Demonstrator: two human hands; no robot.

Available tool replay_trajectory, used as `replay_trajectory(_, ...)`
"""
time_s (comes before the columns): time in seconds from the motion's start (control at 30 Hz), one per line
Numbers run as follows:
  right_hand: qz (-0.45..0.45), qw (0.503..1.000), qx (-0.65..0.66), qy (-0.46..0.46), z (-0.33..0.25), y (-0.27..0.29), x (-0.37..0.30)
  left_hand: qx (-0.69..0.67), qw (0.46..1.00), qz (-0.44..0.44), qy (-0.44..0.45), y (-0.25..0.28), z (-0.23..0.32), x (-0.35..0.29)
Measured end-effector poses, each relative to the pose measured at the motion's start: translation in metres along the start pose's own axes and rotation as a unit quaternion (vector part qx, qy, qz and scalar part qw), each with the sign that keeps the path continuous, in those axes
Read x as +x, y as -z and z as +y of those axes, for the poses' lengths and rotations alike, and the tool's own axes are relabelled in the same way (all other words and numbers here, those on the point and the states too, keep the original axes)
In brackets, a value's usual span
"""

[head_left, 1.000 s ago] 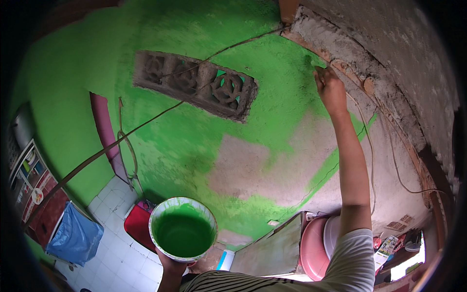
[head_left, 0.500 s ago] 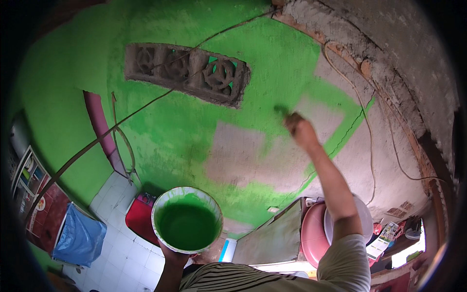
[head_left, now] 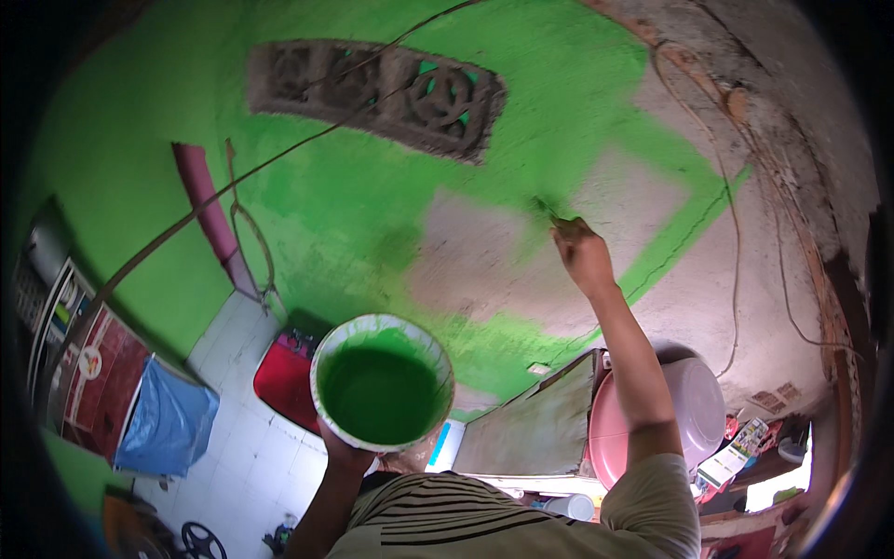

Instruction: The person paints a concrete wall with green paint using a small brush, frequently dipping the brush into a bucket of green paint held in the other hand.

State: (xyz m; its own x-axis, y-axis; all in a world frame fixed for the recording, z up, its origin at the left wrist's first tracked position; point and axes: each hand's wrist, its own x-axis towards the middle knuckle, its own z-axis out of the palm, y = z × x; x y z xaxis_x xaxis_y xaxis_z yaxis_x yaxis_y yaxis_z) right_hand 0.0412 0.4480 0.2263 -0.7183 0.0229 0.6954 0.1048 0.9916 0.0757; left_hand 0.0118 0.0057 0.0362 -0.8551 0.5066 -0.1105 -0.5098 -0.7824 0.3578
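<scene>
The brush (head_left: pixel 542 206), blurred, is at the patchy green wall (head_left: pixel 577 84); I cannot tell whether its bristles touch. The right hand (head_left: pixel 583 256) is closed around its handle. The left hand (head_left: pixel 346 453) grips the bucket (head_left: pixel 371 327) of green paint (head_left: pixel 382 393) from below, fingers mostly hidden.

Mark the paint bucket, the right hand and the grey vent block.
Paint bucket (head_left: pixel 429 344): head view, on its inner wall, upper right.
Right hand (head_left: pixel 584 256): head view, middle of the hand.
Grey vent block (head_left: pixel 393 76): head view, solid part between openings.
</scene>
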Motion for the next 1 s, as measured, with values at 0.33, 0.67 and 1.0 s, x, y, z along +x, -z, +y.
replay_trajectory(0.33,-0.173,0.828,0.49,-0.212,-0.184,0.106,-0.003,-0.005,0.996,-0.043,0.077,0.039,-0.008,0.021)
replay_trajectory(0.67,-0.351,0.906,0.236,0.02,-0.24,-0.03,-0.04,-0.047,0.992,0.009,0.118,0.027,-0.019,0.026)
replay_trajectory(1.0,-0.285,0.796,0.476,-0.243,-0.204,0.037,-0.025,-0.038,0.992,-0.007,0.121,0.037,-0.008,0.023)
